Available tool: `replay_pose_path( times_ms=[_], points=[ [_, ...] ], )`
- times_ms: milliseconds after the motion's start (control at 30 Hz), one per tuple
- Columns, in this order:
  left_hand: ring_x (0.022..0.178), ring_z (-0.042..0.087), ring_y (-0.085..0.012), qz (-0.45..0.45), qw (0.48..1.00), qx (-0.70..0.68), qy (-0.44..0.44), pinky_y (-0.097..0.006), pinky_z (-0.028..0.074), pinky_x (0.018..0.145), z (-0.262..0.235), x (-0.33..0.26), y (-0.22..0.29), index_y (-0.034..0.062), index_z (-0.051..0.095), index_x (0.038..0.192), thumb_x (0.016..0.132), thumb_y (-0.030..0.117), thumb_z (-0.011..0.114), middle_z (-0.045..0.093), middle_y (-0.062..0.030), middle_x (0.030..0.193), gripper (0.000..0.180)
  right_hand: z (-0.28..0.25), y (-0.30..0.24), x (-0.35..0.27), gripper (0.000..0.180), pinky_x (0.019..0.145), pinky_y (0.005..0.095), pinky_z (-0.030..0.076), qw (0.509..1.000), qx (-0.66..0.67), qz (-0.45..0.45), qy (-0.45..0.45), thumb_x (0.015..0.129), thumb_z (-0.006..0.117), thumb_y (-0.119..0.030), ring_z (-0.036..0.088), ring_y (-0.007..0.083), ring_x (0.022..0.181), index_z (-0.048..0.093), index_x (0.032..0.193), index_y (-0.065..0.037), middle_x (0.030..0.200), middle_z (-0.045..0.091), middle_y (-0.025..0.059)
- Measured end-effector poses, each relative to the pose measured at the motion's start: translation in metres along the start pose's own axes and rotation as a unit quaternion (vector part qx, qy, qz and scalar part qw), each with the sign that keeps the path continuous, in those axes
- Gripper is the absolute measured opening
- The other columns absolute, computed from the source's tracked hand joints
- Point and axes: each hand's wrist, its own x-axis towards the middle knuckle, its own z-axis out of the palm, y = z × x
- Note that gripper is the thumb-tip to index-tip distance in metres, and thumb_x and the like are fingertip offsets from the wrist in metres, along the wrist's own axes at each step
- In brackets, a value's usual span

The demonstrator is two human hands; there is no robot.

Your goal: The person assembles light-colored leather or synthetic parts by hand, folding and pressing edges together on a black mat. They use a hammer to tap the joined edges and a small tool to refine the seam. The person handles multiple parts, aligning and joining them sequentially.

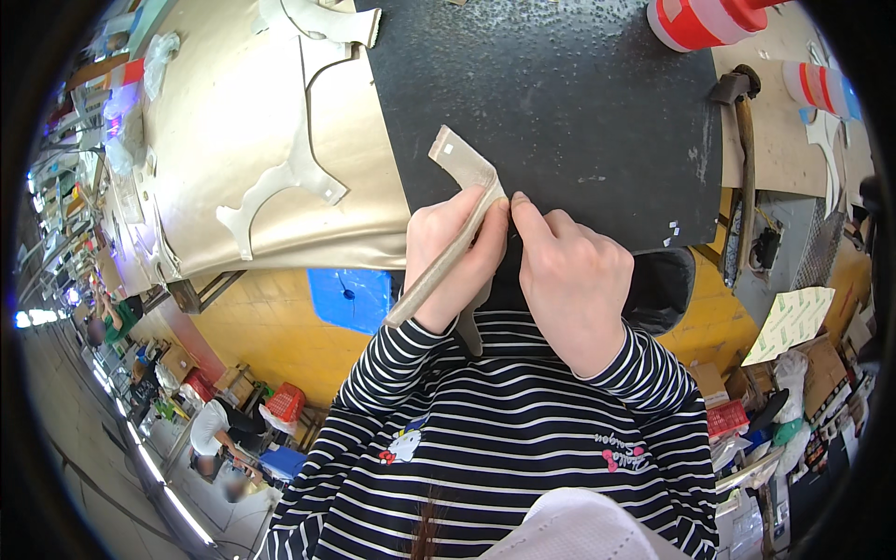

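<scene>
My left hand (448, 247) grips a curved, beige piece of cut material (464, 168), like a shoe-upper part, folded along its length. Its far end, with a small white square on it, sticks out over the black mat (551, 121), and its lower end hangs toward my striped sleeve. Close beside the left thumb is my right hand (576, 271), fingers curled in and index tip near the piece's edge. Whatever those fingers may hold is too small to make out. More curved, beige cut pieces (297, 173) lie on the gold-toned sheet (215, 103) to the left.
A red-and-white container (695, 23) stands at the mat's far right. Right of the mat lies a hammer (744, 131) with a wooden handle. Tiny white squares (672, 230) dot the mat's near right corner. Below the table edge is a blue stool (353, 301).
</scene>
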Motion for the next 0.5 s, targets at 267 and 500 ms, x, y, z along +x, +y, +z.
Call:
replay_pose_path(
  times_ms=[267,500],
  points=[
    [0.048,0.062,-0.0282,-0.037,0.999,-0.012,-0.014,-0.037,0.046,0.049,-0.004,0.000,0.000,-0.0008,0.059,0.075,0.090,0.005,0.063,0.058,-0.0139,0.056,0.018,0.003,0.002,-0.001,0.025,0.046,0.0286,0.050,1.000,0.002,-0.004,0.006,0.082,0.066,-0.010,0.064,0.0145,0.052,0.070,0.106,-0.008,0.064,0.059,0.0027],
    [0.049,0.062,-0.0305,0.001,1.000,-0.006,0.010,-0.038,0.046,0.049,0.001,-0.001,-0.006,-0.0012,0.058,0.074,0.089,0.004,0.063,0.058,-0.0159,0.057,0.016,0.004,0.016,0.001,0.013,0.052,0.0338,0.051,0.989,0.140,0.037,-0.009,0.090,0.068,-0.010,0.068,0.0257,0.060,0.072,0.102,-0.011,0.075,0.071,0.0090]
  ],
)
